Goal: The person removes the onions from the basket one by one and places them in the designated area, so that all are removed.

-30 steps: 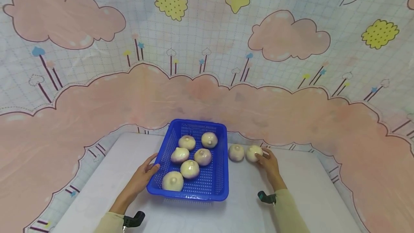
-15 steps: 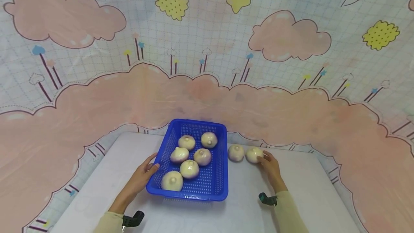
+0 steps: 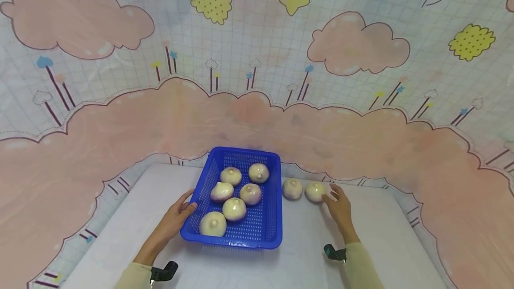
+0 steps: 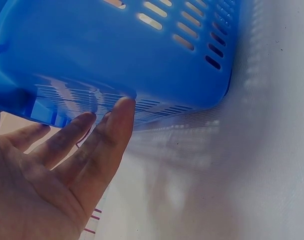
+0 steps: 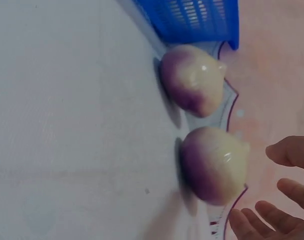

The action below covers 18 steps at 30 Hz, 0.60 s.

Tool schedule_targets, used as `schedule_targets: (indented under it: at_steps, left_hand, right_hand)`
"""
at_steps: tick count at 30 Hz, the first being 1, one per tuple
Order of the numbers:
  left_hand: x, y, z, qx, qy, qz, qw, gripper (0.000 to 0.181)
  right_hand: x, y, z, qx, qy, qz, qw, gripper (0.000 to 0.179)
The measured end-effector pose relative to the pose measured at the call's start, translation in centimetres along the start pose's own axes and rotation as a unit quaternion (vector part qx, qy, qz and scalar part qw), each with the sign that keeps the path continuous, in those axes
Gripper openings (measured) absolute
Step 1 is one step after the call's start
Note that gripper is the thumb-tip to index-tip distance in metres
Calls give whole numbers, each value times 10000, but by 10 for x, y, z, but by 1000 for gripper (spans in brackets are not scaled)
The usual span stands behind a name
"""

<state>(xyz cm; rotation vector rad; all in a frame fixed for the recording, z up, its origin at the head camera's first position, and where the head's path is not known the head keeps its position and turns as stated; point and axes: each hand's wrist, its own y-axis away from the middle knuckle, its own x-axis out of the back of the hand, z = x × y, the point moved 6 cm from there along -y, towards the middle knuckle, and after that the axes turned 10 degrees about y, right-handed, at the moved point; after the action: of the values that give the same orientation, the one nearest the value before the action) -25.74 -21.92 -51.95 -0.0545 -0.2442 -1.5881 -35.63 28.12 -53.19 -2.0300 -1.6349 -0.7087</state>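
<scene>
Beside the left wall of a blue plastic basket (image 3: 278,217) my left hand (image 3: 173,220) touches it with fairly straight fingers. In the left wrist view, its fingers (image 4: 104,145) lie against the basket's slotted outer wall. Several glossy cream-and-purple turnips (image 3: 234,209) rest inside the basket. Two more turnips stand on the table to its right, a nearer-to-basket turnip (image 3: 292,189) and an outer turnip (image 3: 315,192). My right hand (image 3: 339,206) is just right of the outer one, fingers spread and holding nothing. A gap between this hand and the outer turnip (image 5: 214,165) shows in the right wrist view.
The white table (image 3: 309,253) runs up to a patterned cloth backdrop (image 3: 345,139) close behind the basket and turnips. A dark wrist device (image 3: 164,272) is on the left wrist and another wrist device (image 3: 334,253) on the right.
My right hand has let go of the outer turnip and moved slightly right, its fingers opening. The turnip stays on the table. My left hand and the basket have hardly moved.
</scene>
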Motion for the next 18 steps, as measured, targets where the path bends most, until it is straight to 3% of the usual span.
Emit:
schedule_targets:
  at_steps: [9,18]
  left_hand:
    - [0,-1,2,51,6,-32,10000,63]
    - [0,0,-1,73,0,-13,10000,63]
  right_hand:
    - [12,17,-35,400,-329,122,9986,55]
    - [8,37,-66,900,-310,62,9954,54]
